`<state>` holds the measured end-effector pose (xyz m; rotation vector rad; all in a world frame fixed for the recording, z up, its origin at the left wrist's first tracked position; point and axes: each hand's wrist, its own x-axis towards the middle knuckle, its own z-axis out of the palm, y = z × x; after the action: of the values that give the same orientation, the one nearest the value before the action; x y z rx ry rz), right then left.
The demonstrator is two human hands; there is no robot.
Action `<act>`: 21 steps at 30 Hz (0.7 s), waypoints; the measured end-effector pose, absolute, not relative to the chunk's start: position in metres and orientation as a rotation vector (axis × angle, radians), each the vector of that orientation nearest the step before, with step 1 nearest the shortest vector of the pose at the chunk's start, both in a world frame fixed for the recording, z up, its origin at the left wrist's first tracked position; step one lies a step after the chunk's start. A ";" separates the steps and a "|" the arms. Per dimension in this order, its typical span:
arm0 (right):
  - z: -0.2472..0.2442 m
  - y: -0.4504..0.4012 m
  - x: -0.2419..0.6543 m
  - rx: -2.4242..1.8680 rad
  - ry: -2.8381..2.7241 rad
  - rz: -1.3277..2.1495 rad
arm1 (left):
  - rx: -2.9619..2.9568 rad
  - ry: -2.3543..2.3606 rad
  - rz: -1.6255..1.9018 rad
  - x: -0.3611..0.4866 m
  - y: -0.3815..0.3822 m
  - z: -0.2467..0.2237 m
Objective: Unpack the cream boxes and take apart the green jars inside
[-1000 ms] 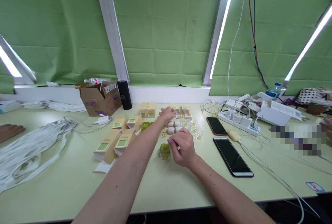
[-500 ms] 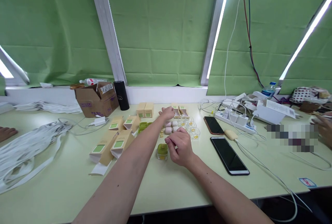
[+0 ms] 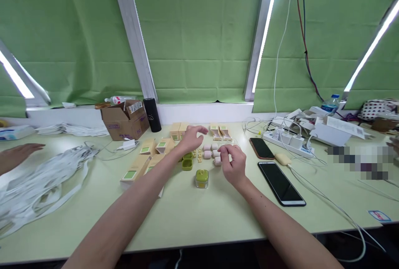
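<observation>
Over the middle of the table my left hand [image 3: 192, 137] hovers, fingers stretched forward and thumb apart, with nothing visible in it. Below it lie green square lids [image 3: 187, 163] and small yellow pieces [image 3: 200, 155]. My right hand [image 3: 233, 164] is closed, its fingers curled toward the thumb; whatever they pinch, if anything, is hidden. Beside it stand several pale pink cylinders [image 3: 207, 154], partly covered by the hand. A small clear jar with a green lid [image 3: 202, 178] stands upright nearer me, apart from both hands.
Green-labelled cartons [image 3: 137, 169] lie left, partly behind my left arm; two open cartons [image 3: 220, 132] stand at the back. Two phones [image 3: 282, 184] and a power strip [image 3: 288, 143] with cables are right. White straps [image 3: 46, 182] and another person's hand [image 3: 25, 152] are far left.
My left hand has drawn leftward from the open cartons and its fingers have spread. My right hand has moved away from the jar, right and farther back. The other person's hand at left reaches further in.
</observation>
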<state>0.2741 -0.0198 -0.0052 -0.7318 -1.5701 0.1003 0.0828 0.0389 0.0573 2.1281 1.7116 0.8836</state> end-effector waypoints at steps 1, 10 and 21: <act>-0.006 -0.018 0.274 -0.759 -1.536 0.147 | 2.196 1.647 0.851 0.076 0.022 0.058; -0.013 -0.007 0.270 -0.814 -1.350 0.569 | 2.245 1.337 0.465 0.047 -0.068 0.051; -0.014 -0.012 0.267 -0.818 -1.456 0.497 | 2.206 1.374 0.525 0.047 -0.061 0.019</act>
<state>0.2667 -0.0123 -0.0138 -0.8182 -1.4557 0.4970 0.0474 -0.0606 0.0192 2.2061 1.3742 0.5247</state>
